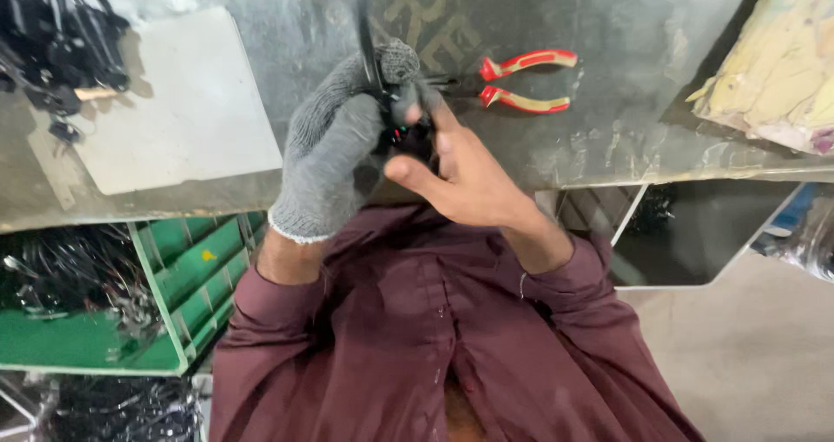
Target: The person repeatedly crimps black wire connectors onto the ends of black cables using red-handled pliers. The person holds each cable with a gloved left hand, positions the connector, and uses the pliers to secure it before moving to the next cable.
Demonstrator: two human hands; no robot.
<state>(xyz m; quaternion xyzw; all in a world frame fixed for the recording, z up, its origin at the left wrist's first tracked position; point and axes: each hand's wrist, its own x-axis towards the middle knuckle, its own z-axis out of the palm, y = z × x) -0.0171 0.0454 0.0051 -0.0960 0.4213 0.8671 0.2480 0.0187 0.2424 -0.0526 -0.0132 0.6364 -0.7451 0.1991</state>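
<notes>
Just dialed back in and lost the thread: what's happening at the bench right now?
A person in a maroon shirt holds a small black part with a cable between both hands over the metal bench. The gloved left hand grips it; the bare right hand works at it with its fingers. Red-handled pliers lie untouched on the bench beside them.
</notes>
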